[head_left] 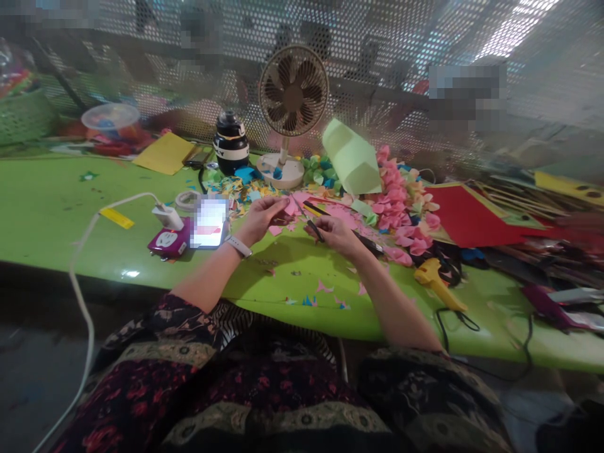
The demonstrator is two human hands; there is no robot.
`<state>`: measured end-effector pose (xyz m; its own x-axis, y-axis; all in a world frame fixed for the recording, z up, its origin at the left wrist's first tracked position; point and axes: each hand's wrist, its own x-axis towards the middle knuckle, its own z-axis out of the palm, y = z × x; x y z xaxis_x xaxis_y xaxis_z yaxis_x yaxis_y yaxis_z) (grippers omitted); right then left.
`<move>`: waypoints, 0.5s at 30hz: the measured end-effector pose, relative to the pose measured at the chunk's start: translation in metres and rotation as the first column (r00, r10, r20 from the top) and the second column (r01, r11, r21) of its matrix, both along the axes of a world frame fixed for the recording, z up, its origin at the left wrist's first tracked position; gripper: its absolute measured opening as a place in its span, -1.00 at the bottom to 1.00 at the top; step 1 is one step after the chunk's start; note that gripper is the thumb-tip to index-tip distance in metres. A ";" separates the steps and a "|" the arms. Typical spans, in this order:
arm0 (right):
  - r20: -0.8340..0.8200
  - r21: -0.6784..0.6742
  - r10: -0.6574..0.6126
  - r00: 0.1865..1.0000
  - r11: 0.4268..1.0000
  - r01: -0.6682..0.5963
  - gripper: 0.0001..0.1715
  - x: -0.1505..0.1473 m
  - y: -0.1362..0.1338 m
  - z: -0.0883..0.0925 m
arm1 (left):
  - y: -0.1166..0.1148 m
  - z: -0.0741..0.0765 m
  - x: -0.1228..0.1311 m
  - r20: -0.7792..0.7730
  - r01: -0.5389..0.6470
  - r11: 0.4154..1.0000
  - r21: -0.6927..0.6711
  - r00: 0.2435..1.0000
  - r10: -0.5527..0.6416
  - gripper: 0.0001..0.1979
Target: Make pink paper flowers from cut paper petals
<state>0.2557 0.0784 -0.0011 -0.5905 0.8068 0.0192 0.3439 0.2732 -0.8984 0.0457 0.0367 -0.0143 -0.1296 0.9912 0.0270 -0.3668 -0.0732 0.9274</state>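
Between thumb and fingers, my left hand (pixel 262 218) pinches a piece of pink paper (pixel 296 202) above the green table. My right hand (pixel 334 235) is closed around the dark handles of a pair of scissors (pixel 313 228). The scissor blades point up and left, toward the pink paper; whether they touch it I cannot tell. Behind my hands lie more pink paper pieces (pixel 342 216) and a heap of small yellow and blue scraps (pixel 240 192). Several pink paper flowers (pixel 394 195) are piled to the right.
A fan (pixel 293 94) and a black jar-shaped bottle (pixel 231 143) stand at the back. Left are a lit phone (pixel 209 221) and a purple power socket (pixel 168 241) with a white cable. On the right lie a yellow glue gun (pixel 438 284), red sheets (pixel 472 214) and sticks.
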 end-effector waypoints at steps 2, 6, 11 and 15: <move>-0.010 0.003 -0.005 1.000 1.000 0.005 -0.17 0.000 0.000 0.001 | 0.000 0.000 0.000 0.007 -0.004 1.000 -0.010 1.000 0.005 -0.71; -0.069 -0.025 -0.050 0.996 0.999 0.048 -0.17 0.000 0.001 0.007 | 0.001 -0.002 -0.002 0.017 -0.019 1.000 -0.023 1.000 0.019 -0.74; -0.022 0.006 -0.119 0.993 0.993 0.119 -0.23 0.000 0.007 0.000 | 0.003 -0.006 -0.004 0.083 -0.025 0.998 -0.049 0.996 0.029 -0.72; 0.075 0.136 -0.169 0.983 0.978 0.158 -0.40 0.001 0.014 -0.015 | 0.007 -0.007 -0.004 0.162 -0.083 0.990 -0.114 0.982 0.101 -0.73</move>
